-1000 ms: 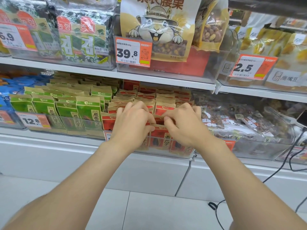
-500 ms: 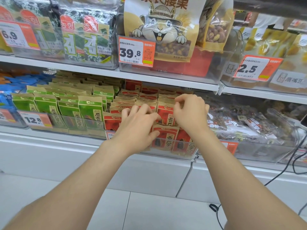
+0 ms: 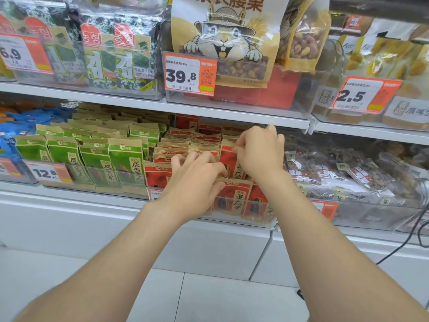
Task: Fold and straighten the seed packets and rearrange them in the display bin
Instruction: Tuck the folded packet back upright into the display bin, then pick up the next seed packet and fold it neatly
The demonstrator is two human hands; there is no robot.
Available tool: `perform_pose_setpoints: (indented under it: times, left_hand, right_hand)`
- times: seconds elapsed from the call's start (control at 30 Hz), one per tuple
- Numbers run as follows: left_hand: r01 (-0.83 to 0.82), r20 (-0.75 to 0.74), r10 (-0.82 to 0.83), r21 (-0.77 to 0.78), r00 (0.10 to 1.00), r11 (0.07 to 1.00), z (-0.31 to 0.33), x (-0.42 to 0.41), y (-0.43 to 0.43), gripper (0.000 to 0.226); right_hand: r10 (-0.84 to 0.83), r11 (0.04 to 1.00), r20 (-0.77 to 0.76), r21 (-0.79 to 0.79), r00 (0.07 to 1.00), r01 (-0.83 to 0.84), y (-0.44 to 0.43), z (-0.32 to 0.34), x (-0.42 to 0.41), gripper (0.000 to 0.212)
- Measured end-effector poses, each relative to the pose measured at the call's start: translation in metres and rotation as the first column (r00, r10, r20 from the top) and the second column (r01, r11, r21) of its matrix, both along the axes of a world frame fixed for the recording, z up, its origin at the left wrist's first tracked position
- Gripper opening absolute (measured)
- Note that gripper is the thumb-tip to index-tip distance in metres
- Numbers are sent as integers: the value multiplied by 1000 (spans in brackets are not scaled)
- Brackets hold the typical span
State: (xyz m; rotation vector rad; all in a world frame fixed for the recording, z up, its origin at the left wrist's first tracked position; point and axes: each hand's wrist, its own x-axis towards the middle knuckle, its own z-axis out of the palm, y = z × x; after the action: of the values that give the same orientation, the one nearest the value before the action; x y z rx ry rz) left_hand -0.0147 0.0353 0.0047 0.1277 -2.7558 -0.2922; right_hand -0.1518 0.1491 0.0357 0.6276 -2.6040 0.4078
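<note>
Red and tan seed packets (image 3: 234, 196) stand in rows inside a clear display bin (image 3: 257, 218) on the lower shelf. My left hand (image 3: 195, 176) lies on the front rows, its fingers curled over the top edges of the packets. My right hand (image 3: 261, 153) is further back on the right and pinches the tan top edge of a red seed packet (image 3: 228, 156) that stands higher than the ones in front. More red packets fill the rows behind, partly hidden by both hands.
Green seed packets (image 3: 125, 159) fill the bin on the left behind a 12.8 price tag (image 3: 50, 174). Clear bags of dark snacks (image 3: 352, 173) lie to the right. The upper shelf edge (image 3: 232, 113) hangs close above the back rows. A black cable (image 3: 417, 238) runs at the right.
My right hand has moved from the front row up and back to a packet further in. My left hand shifted slightly back over the front rows.
</note>
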Motion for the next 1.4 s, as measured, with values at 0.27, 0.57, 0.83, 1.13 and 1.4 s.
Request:
perform_pose_setpoints:
  times: [0.27, 0.57, 0.83, 1.13, 1.4]
  left_hand:
    - [2, -7, -2, 70, 1000, 998, 5, 4, 2, 26]
    - [94, -459, 73, 331, 885, 939, 18, 17, 9, 15]
    - [268, -658, 154, 494, 737, 827, 31, 36, 32, 32]
    - [117, -464, 415, 765, 783, 634, 18, 22, 21, 14]
    - [106, -403, 217, 643, 889, 758, 18, 27, 32, 7]
  right_hand:
    - [151, 899, -368, -335, 917, -282, 18, 8, 18, 13]
    - [144, 636, -633, -530, 761, -561, 55, 33, 80, 11]
    - [429, 485, -401, -654, 810, -580, 46, 21, 122, 14]
    - [539, 490, 220, -867, 813, -90, 39, -1, 109, 7]
    - [594, 348, 222, -938, 773, 2, 38, -3, 109, 8]
